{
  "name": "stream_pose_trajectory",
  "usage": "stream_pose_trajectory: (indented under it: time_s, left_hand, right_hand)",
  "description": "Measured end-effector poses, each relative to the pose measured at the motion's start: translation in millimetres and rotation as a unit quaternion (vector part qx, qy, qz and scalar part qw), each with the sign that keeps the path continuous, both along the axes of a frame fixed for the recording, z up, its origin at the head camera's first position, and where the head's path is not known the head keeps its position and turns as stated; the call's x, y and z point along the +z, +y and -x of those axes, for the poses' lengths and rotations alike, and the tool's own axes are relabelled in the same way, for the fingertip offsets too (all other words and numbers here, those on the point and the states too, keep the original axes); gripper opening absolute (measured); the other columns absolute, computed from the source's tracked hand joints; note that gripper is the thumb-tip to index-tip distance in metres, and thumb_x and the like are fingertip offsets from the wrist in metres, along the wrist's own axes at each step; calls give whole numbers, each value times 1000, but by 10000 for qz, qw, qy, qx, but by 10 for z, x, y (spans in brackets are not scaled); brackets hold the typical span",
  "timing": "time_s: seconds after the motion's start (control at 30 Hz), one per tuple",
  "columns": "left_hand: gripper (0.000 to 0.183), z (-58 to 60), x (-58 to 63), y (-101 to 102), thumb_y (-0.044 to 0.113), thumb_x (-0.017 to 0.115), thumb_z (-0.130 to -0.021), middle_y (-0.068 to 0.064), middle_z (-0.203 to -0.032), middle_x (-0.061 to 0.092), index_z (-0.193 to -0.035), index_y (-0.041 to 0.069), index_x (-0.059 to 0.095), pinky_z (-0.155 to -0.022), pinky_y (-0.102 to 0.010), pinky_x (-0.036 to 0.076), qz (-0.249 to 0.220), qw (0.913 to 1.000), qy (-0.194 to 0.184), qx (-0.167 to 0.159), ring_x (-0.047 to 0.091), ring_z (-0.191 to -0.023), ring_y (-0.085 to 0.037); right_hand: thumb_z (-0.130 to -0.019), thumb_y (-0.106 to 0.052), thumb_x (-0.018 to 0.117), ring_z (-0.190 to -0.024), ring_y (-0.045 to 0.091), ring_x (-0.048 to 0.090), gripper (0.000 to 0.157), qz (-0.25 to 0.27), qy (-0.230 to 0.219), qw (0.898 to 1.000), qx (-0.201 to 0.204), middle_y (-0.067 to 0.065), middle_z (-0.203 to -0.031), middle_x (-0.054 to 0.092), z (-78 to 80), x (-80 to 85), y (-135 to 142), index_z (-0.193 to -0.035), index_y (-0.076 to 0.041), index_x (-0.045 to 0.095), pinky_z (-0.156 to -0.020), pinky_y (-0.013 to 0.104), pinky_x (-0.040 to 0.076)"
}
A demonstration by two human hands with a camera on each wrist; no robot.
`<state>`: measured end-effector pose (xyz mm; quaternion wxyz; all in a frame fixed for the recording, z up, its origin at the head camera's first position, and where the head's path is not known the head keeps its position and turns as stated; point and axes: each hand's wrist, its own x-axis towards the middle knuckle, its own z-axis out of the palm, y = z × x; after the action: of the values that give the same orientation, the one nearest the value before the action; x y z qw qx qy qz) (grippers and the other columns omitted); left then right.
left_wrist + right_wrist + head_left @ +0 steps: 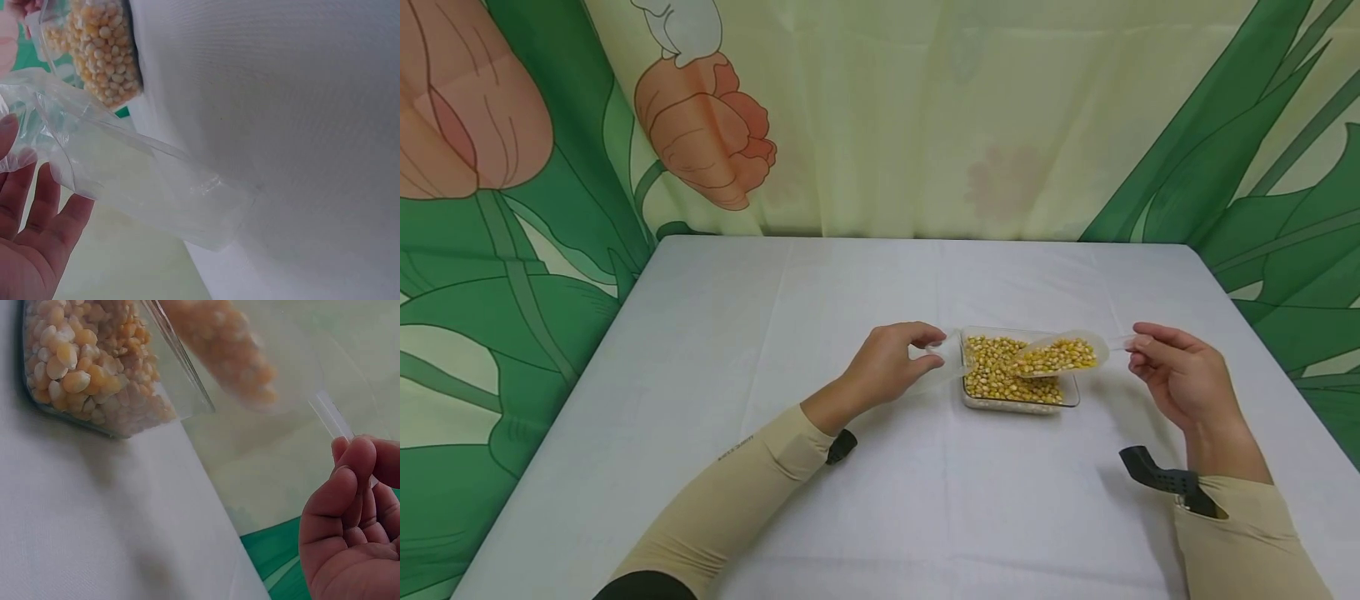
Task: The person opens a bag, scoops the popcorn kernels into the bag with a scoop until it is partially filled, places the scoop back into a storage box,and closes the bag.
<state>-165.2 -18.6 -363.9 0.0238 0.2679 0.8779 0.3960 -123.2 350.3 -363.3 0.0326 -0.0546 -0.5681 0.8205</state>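
My right hand (1191,379) pinches the thin handle of a translucent plastic scoop (1103,348) between thumb and fingers. Corn kernels (1056,357) fill the scoop, which hangs level over the right part of a clear glass container (1015,407). More yellow kernels (996,367) lie inside that container. Just left of it, my left hand (891,365) holds a clear plastic bag (150,175) at its mouth, thumb on one side and fingers on the other. The bag hangs down flat, with no kernels showing in it.
A white cloth covers the table (850,500) under the container. Behind the table hangs a curtain (887,125) printed with leaves and tulips. Black wrist mounts (1157,473) stick out from the beige sleeves (1247,542).
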Motion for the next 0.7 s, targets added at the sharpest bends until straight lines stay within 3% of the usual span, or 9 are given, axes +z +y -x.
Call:
stream_pose_trajectory:
  time_s: [0.5,0.7]
  left_hand:
    - [31,7,-13,27,16,75,-92,-2,-114,72,-121,6,71,-90,-30,51,-38,10000,33,-23,64,-107,-17]
    - [31,-4,-13,55,17,75,-93,-1,-116,72,-121,6,71,-89,-28,51,-11,10000,24,-48,64,-108,-17]
  right_hand:
    - [-101,-3,58,-77,18,63,17,882,-222,9957,164,10,-93,69,-14,-81,-98,-110,-4,72,-73,24,57]
    - [-101,-3,57,-79,17,63,17,784,-15,9961,394,10,-94,69,-9,-44,-232,-112,-4,71,-75,23,56]
